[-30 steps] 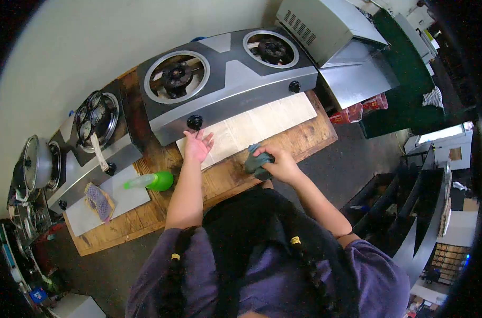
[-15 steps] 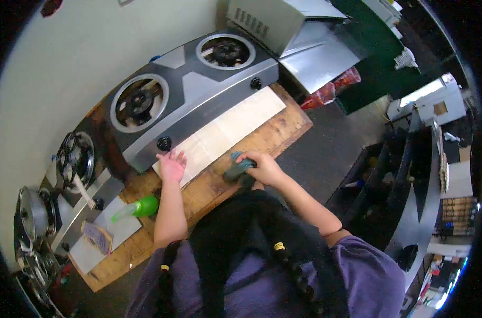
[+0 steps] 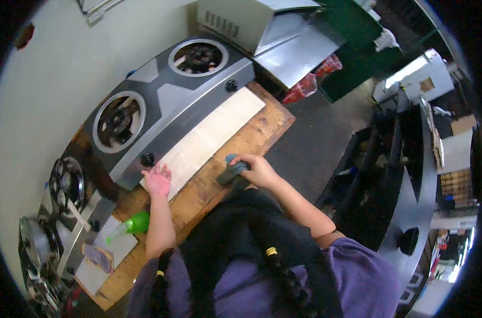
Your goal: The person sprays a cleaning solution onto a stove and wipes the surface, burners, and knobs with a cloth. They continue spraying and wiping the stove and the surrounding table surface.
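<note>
My left hand [image 3: 157,182] is palm up with its fingers spread, beside the lower black knob [image 3: 147,159] of the two-burner gas stove [image 3: 180,100]. Nothing lies in it. My right hand [image 3: 258,170] is closed on a crumpled dark grey-green and blue cloth [image 3: 231,173], over the front edge of the wooden table [image 3: 270,116]. Between the hands and the stove runs a long cream strip [image 3: 214,132], flat on the wood. A green spray bottle [image 3: 136,223] lies left of my left forearm, near a purple sponge-like pad [image 3: 98,258] with a yellowish edge.
A second stove [image 3: 74,246] with a pan [image 3: 37,241] stands at the left end. Beyond the gas stove is a metal box [image 3: 235,24] with a sheet-metal flap [image 3: 299,58]. Red bags [image 3: 302,88] sit below it. Black shelving [image 3: 394,206] stands on the right.
The view has shifted, so the stove and table appear further left and lower. My right hand still grips the cloth, and my left hand stays open near the knob.
</note>
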The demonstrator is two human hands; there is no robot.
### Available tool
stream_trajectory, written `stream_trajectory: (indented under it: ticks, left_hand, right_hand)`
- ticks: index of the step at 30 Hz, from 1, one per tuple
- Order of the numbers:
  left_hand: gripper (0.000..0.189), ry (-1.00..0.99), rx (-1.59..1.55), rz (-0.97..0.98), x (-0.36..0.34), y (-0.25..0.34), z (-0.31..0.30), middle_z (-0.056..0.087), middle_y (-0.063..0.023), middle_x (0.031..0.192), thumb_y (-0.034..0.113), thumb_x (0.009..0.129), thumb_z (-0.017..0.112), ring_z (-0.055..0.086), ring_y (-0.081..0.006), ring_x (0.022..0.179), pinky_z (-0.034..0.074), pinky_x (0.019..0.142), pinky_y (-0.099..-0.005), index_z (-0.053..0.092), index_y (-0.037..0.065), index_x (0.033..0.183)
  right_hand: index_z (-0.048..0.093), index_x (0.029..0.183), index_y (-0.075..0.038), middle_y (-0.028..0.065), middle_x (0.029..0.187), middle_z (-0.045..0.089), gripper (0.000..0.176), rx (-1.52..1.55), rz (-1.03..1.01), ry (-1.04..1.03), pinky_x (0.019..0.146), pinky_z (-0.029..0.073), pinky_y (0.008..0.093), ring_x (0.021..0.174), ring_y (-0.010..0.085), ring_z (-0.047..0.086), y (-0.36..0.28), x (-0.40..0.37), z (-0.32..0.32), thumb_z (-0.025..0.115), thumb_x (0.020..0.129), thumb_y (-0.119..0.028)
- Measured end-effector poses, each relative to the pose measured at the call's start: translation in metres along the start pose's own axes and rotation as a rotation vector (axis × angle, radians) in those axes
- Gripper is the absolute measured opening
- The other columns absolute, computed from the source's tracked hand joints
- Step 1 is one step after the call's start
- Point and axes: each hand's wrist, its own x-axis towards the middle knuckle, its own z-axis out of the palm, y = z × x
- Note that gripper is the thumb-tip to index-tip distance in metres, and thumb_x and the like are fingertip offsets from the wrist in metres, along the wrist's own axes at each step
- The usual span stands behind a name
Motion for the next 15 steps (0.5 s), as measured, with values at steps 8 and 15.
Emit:
stream_trajectory:
  ticks: [8, 15]
  left_hand:
    - [0.058, -0.12, 0.746, -0.185, -0.101, -0.023, 0.076, 0.047, -0.0045, 0.135, 0.037, 0.09, 0.056, 0.053, -0.0256, 0.11, 0.044, 0.089, -0.0414, 0.034, 0.014, 0.138]
    - [0.069, -0.325, 1.146, 0.035, -0.151, -0.076, 0.091, 0.052, -0.007, 0.124, 0.015, 0.074, 0.077, 0.051, -0.0189, 0.112, 0.04, 0.098, -0.0365, 0.039, 0.006, 0.131]
  right_hand:
    - [0.062, 0.104, -0.011, 0.0098, 0.096, 0.066, 0.035, 0.01, -0.084, -0.141, 0.083, 0.048, 0.0321, 0.091, 0.0214, 0.063, 0.005, 0.028, 0.024, 0.059, 0.071, 0.001]
    - [0.055, 0.112, -0.007, 0.0033, 0.106, 0.058, 0.041, 0.437, -0.108, -0.729, 0.084, 0.046, 0.0278, 0.096, 0.0128, 0.055, -0.029, 0.06, 0.063, 0.06, 0.074, 0.006]
